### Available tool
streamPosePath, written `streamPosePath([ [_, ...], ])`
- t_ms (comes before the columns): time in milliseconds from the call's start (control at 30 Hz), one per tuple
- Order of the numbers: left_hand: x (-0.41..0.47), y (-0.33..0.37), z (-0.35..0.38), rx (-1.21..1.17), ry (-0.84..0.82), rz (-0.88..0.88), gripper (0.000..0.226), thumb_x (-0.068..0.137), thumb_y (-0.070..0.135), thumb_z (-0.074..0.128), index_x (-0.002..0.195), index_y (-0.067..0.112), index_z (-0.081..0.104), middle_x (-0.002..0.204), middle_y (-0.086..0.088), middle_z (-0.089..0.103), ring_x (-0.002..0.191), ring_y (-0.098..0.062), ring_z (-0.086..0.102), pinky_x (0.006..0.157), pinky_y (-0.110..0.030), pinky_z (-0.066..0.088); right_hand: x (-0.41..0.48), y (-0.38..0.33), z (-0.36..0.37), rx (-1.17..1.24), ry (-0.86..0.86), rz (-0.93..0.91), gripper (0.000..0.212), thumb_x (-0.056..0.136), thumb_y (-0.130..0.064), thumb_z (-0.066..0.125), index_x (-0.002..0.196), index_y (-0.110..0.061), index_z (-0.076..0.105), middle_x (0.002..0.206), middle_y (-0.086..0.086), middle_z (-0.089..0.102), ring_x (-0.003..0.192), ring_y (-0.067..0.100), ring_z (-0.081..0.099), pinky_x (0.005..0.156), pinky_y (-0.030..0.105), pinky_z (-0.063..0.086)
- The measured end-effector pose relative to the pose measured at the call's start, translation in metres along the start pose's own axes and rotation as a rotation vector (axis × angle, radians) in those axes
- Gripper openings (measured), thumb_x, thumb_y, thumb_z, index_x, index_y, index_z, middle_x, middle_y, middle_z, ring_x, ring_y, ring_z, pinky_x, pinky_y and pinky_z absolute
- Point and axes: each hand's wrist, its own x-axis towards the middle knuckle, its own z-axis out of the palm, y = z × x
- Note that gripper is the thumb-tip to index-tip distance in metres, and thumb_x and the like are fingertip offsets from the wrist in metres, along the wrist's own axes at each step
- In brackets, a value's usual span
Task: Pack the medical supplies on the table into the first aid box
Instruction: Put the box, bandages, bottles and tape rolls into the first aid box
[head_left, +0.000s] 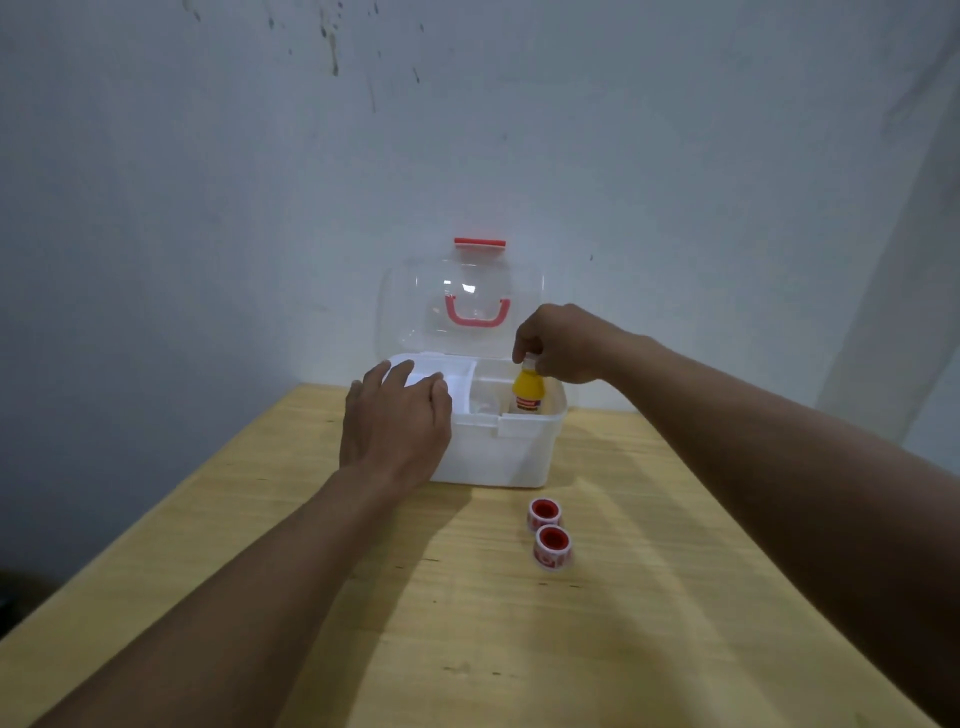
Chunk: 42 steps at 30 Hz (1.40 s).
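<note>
A white first aid box (498, 454) stands at the far end of the wooden table, its clear lid (460, 306) with a red handle raised against the wall. My right hand (563, 343) pinches the cap of a yellow bottle (528, 392), which stands upright inside the box's right compartment. My left hand (395, 423) rests on the box's front left corner, fingers spread over a white inner tray. Two small red-and-white tape rolls (544, 513) (552, 545) lie on the table just in front of the box.
The light wooden table (467, 623) narrows toward a pale wall right behind the box. Its left edge runs diagonally, with dark floor beyond.
</note>
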Motion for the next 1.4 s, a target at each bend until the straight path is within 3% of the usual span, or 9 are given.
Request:
streamPosePath([
  [233, 0.001, 0.003, -0.004, 0.043, 0.026, 0.005, 0.052, 0.101, 0.042, 0.019, 0.135, 0.029, 0.057, 0.149, -0.003, 0.047, 0.146, -0.023, 0.025, 0.118, -0.055, 0.006, -0.017, 0.010, -0.012, 0.091, 0.076, 0.003, 0.041, 0.091, -0.002, 0.058, 0.128, -0.017, 0.064, 0.127, 0.004, 0.065, 0.114, 0.020, 0.062, 0.090, 0.025, 0.045],
  [333, -0.003, 0.007, -0.002, 0.054, 0.134, 0.042, 0.056, 0.100, 0.044, 0.018, 0.132, 0.024, 0.060, 0.142, -0.005, 0.055, 0.142, -0.027, 0.035, 0.117, -0.058, 0.013, -0.029, 0.029, -0.016, 0.135, 0.127, 0.103, 0.042, 0.091, -0.009, 0.051, 0.131, -0.019, 0.061, 0.126, 0.003, 0.066, 0.116, 0.021, 0.060, 0.097, 0.029, 0.046],
  [467, -0.007, 0.009, 0.007, 0.096, 0.118, 0.096, 0.056, 0.100, 0.044, 0.018, 0.129, 0.026, 0.063, 0.140, -0.007, 0.057, 0.140, -0.030, 0.038, 0.115, -0.059, 0.017, -0.046, 0.069, -0.009, 0.044, 0.081, 0.245, 0.044, 0.092, -0.017, 0.048, 0.136, -0.020, 0.055, 0.135, 0.004, 0.059, 0.123, 0.023, 0.055, 0.100, 0.035, 0.046],
  [667, -0.005, 0.007, 0.010, 0.098, 0.128, 0.110, 0.057, 0.101, 0.044, 0.016, 0.127, 0.028, 0.064, 0.141, -0.008, 0.056, 0.138, -0.029, 0.040, 0.115, -0.057, 0.018, -0.083, 0.125, 0.008, -0.087, -0.101, 0.487, 0.037, 0.093, -0.016, 0.053, 0.128, -0.005, 0.054, 0.127, 0.016, 0.059, 0.110, 0.032, 0.059, 0.092, 0.040, 0.052],
  [767, -0.005, 0.008, 0.009, 0.082, 0.140, 0.107, 0.055, 0.100, 0.042, 0.020, 0.123, 0.025, 0.067, 0.140, -0.011, 0.056, 0.137, -0.031, 0.041, 0.114, -0.058, 0.018, -0.098, 0.137, 0.016, -0.160, -0.167, 0.553, 0.025, 0.095, -0.022, 0.054, 0.112, -0.004, 0.055, 0.114, 0.015, 0.062, 0.095, 0.030, 0.060, 0.075, 0.034, 0.048],
  [867, -0.005, 0.008, 0.009, 0.090, 0.131, 0.103, 0.054, 0.100, 0.042, 0.021, 0.124, 0.026, 0.066, 0.140, -0.012, 0.057, 0.136, -0.032, 0.043, 0.114, -0.058, 0.020, -0.108, 0.149, 0.025, -0.200, -0.191, 0.612, 0.033, 0.093, -0.019, 0.055, 0.124, -0.006, 0.053, 0.111, 0.012, 0.061, 0.088, 0.025, 0.056, 0.074, 0.033, 0.047],
  [967, -0.005, 0.007, 0.008, 0.087, 0.129, 0.103, 0.055, 0.100, 0.042, 0.021, 0.125, 0.026, 0.066, 0.138, -0.013, 0.057, 0.135, -0.032, 0.044, 0.112, -0.057, 0.024, -0.115, 0.156, 0.030, -0.209, -0.189, 0.633, 0.037, 0.093, -0.016, 0.056, 0.128, -0.008, 0.051, 0.117, 0.012, 0.060, 0.096, 0.025, 0.059, 0.074, 0.033, 0.047],
  [1167, -0.003, 0.006, 0.005, 0.091, 0.093, 0.116, 0.057, 0.099, 0.045, 0.017, 0.130, 0.027, 0.062, 0.139, -0.010, 0.058, 0.135, -0.030, 0.044, 0.111, -0.056, 0.027, -0.117, 0.156, 0.026, -0.158, -0.013, 0.610, 0.025, 0.091, -0.021, 0.058, 0.112, -0.007, 0.057, 0.094, 0.008, 0.059, 0.080, 0.025, 0.058, 0.065, 0.033, 0.043],
  [1400, 0.000, -0.009, 0.000, 0.048, 0.045, 0.091, 0.063, 0.097, 0.050, 0.013, 0.139, 0.026, 0.053, 0.145, -0.007, 0.052, 0.141, -0.028, 0.035, 0.115, -0.054, 0.022, -0.109, 0.133, -0.013, 0.056, 0.178, 0.512, 0.032, 0.093, -0.020, 0.058, 0.120, -0.004, 0.064, 0.118, 0.018, 0.065, 0.101, 0.032, 0.063, 0.075, 0.036, 0.052],
])
